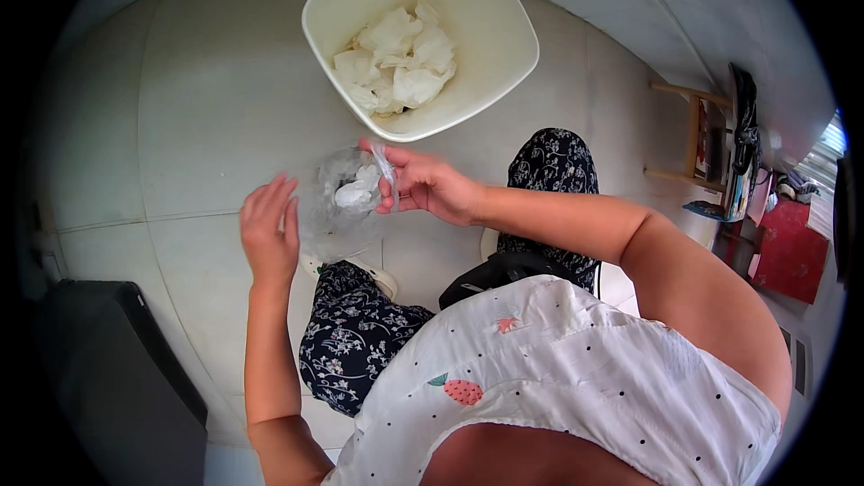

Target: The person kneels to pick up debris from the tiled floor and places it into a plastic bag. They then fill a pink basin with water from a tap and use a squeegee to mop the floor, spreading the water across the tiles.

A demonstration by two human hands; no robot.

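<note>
A clear plastic bag (337,223) with crumpled white tissue (358,187) and some dark bits inside hangs low over the floor. The twisted top of the bag loops around the fingers of my right hand (432,185), which holds it just below the bin. To the left of the bag, my left hand (270,229) is raised with its fingers spread, and nothing shows in its grasp. Beyond both hands stands a cream plastic waste bin (493,67). Crumpled white tissues or thin bags (398,54) lie at its bottom.
Pale tiles cover the floor (202,121). A dark grey boxy object (128,364) stands at the lower left. At the right are a wooden frame (693,138), books, a black bag (744,125) and a red box-like object (790,250). A wall runs behind the bin.
</note>
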